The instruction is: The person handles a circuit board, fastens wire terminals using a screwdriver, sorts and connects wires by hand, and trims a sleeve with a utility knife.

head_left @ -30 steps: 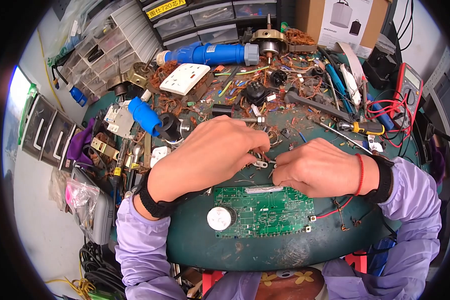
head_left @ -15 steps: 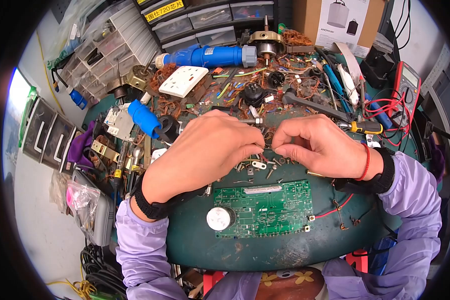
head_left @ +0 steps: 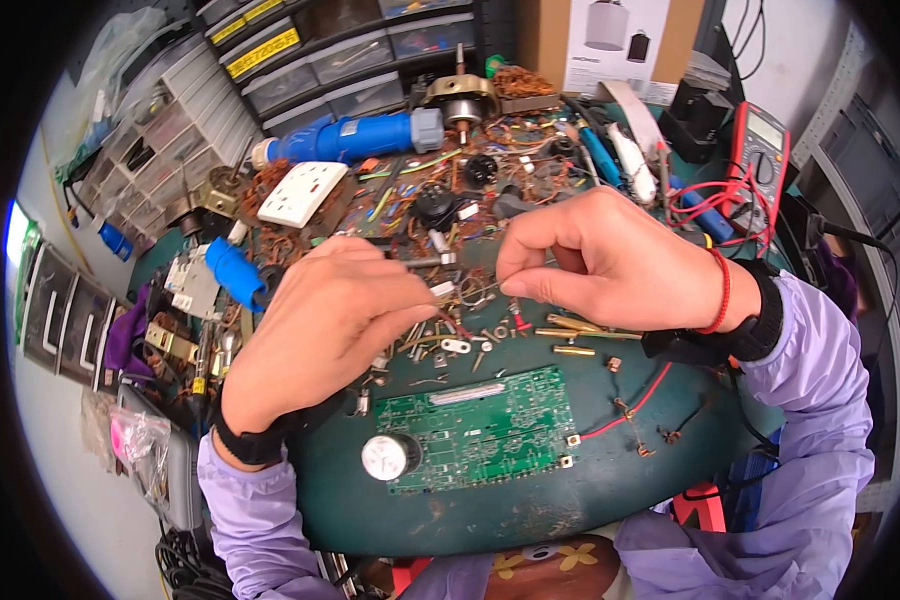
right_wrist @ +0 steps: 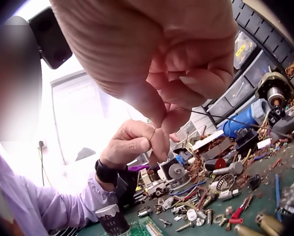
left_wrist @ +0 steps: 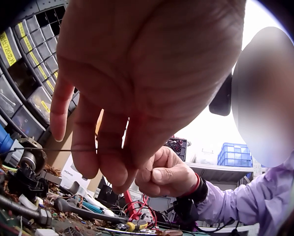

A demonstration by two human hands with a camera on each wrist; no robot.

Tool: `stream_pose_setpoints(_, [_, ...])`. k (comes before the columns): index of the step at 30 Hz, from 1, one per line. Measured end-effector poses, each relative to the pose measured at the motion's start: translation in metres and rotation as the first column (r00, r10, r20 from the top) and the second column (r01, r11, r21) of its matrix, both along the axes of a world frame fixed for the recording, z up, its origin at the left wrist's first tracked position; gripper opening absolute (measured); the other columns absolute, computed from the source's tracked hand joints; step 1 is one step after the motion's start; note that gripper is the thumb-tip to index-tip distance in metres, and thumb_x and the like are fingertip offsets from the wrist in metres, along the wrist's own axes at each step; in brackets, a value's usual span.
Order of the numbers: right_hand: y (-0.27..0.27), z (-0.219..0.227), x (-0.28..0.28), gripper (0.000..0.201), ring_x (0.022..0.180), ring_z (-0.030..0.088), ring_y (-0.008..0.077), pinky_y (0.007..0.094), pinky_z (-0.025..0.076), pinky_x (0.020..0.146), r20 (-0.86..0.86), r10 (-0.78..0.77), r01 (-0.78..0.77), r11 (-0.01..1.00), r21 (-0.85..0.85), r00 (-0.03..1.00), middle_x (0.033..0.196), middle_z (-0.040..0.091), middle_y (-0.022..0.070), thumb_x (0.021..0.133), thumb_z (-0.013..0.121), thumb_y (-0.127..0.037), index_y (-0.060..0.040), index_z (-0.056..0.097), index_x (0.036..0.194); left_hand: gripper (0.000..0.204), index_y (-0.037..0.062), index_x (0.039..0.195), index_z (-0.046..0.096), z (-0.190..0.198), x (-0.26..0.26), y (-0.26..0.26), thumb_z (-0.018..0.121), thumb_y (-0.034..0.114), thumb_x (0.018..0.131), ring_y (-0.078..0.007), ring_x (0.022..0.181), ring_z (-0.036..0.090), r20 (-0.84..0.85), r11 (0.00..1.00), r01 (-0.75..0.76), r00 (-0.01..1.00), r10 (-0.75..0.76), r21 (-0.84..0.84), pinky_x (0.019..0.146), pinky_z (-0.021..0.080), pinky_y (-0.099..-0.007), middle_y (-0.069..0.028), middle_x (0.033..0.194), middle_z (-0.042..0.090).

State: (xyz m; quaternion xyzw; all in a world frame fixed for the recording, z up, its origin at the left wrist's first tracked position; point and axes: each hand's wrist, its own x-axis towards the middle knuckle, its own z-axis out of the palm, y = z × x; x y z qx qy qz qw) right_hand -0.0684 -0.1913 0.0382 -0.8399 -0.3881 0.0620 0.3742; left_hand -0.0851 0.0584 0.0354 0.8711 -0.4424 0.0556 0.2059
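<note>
My left hand (head_left: 320,325) pinches a thin dark wire (left_wrist: 41,149) between thumb and fingers, above loose hardware on the bench. Its tail sticks out past my fingers in the left wrist view. My right hand (head_left: 605,262) also pinches thin dark wire (right_wrist: 225,117) at its thumb and fingertip, with the end pointing outward in the right wrist view. A gap separates the hands, the right one farther back. Below lies a green circuit board (head_left: 490,435) with a white-topped cylindrical part (head_left: 382,457). Screws, nuts and a white oval piece (head_left: 455,347) lie behind the board.
Brass cylinders (head_left: 575,351) and a red lead (head_left: 630,402) lie right of the board. Behind are a blue connector (head_left: 355,138), a white socket plate (head_left: 305,193), copper scraps and a red multimeter (head_left: 760,160). Drawer cabinets (head_left: 320,65) stand at the back.
From low over the hardware, my hands rose and met at the fingertips, then moved apart sideways. The head view has also shifted, moving the bench leftward in frame.
</note>
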Motion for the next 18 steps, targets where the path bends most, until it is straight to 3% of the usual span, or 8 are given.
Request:
stream_pose_setpoints(4, [-0.013, 0.009, -0.001, 0.009, 0.063, 0.061, 0.0255, 0.0359, 0.047, 0.060, -0.013, -0.034, 0.034, 0.999, 0.023, 0.999, 0.070, 0.062, 0.0127, 0.081, 0.062, -0.010, -0.0010, 0.063, 0.082, 0.010, 0.0017, 0.084, 0.067, 0.002, -0.001, -0.001, 0.062, 0.010, 0.083, -0.0314, 0.073, 0.055, -0.001, 0.999, -0.049, 0.999, 0.049, 0.002, 0.082, 0.041, -0.0379, -0.0107, 0.074, 0.062])
stream_pose_setpoints(7, [-0.020, 0.012, -0.003, 0.008, 0.062, 0.060, 0.0247, 0.0356, 0.046, 0.060, 0.070, -0.026, 0.023, 0.999, 0.044, 0.997, 0.070, 0.062, 0.0118, 0.081, 0.064, -0.009, -0.0010, 0.063, 0.082, 0.010, 0.0021, 0.084, 0.067, 0.001, 0.000, 0.000, 0.062, 0.011, 0.083, -0.0309, 0.071, 0.054, 0.040, 0.999, -0.039, 0.998, 0.039, -0.008, 0.083, 0.041, -0.0383, -0.0108, 0.071, 0.060])
stream_pose_setpoints(11, [-0.029, 0.017, -0.008, 0.009, 0.062, 0.059, 0.0228, 0.0353, 0.046, 0.059, 0.039, -0.064, 0.063, 0.998, 0.016, 0.997, 0.070, 0.062, 0.0113, 0.082, 0.063, -0.010, -0.0007, 0.063, 0.082, 0.012, 0.0026, 0.083, 0.068, 0.005, -0.001, 0.003, 0.061, 0.012, 0.084, -0.0273, 0.068, 0.054, 0.009, 0.996, -0.069, 0.998, 0.070, -0.059, 0.085, 0.039, -0.0382, -0.0086, 0.065, 0.058])
stream_pose_setpoints(13, [-0.036, 0.011, -0.004, 0.008, 0.065, 0.050, 0.0039, 0.0204, 0.040, 0.054, -0.011, -0.005, 0.006, 0.999, 0.046, 1.000, 0.077, 0.061, 0.0000, 0.087, 0.064, -0.007, 0.0007, 0.064, 0.091, 0.013, 0.0028, 0.082, 0.068, 0.009, -0.001, 0.006, 0.060, 0.013, 0.085, -0.0242, 0.067, 0.054, 0.032, 0.991, -0.089, 0.995, 0.092, -0.096, 0.089, 0.038, -0.0383, -0.0058, 0.064, 0.058])
stream_pose_setpoints(14, [-0.037, 0.011, -0.005, 0.008, 0.065, 0.050, 0.0039, 0.0204, 0.040, 0.054, -0.010, -0.009, 0.009, 0.999, 0.047, 1.000, 0.077, 0.061, 0.0000, 0.087, 0.064, -0.007, 0.0007, 0.064, 0.091, 0.013, 0.0028, 0.082, 0.068, 0.011, 0.000, 0.008, 0.060, 0.013, 0.085, -0.0242, 0.067, 0.054, 0.034, 0.992, -0.085, 0.995, 0.089, -0.095, 0.089, 0.038, -0.0383, -0.0058, 0.064, 0.058])
stream_pose_setpoints(16, [-0.040, 0.012, -0.006, 0.011, 0.061, 0.056, 0.0192, 0.0331, 0.045, 0.058, -0.035, -0.063, 0.064, 0.997, 0.046, 0.997, 0.070, 0.062, 0.0101, 0.082, 0.064, -0.010, 0.0000, 0.063, 0.084, 0.010, 0.0024, 0.083, 0.067, 0.015, 0.002, 0.011, 0.064, 0.011, 0.082, -0.0281, 0.072, 0.056, 0.094, 0.988, -0.122, 0.987, 0.131, -0.096, 0.079, 0.041, -0.0362, -0.0087, 0.071, 0.060])
stream_pose_setpoints(18, [-0.045, 0.010, -0.006, 0.010, 0.060, 0.055, 0.0190, 0.0326, 0.045, 0.058, -0.019, -0.078, 0.080, 0.994, 0.072, 0.997, 0.070, 0.061, 0.0101, 0.082, 0.064, -0.010, 0.0001, 0.063, 0.084, 0.011, 0.0025, 0.082, 0.068, 0.017, 0.003, 0.014, 0.064, 0.012, 0.082, -0.0269, 0.073, 0.055, 0.106, 0.986, -0.138, 0.983, 0.148, -0.097, 0.077, 0.040, -0.0360, -0.0084, 0.070, 0.059])
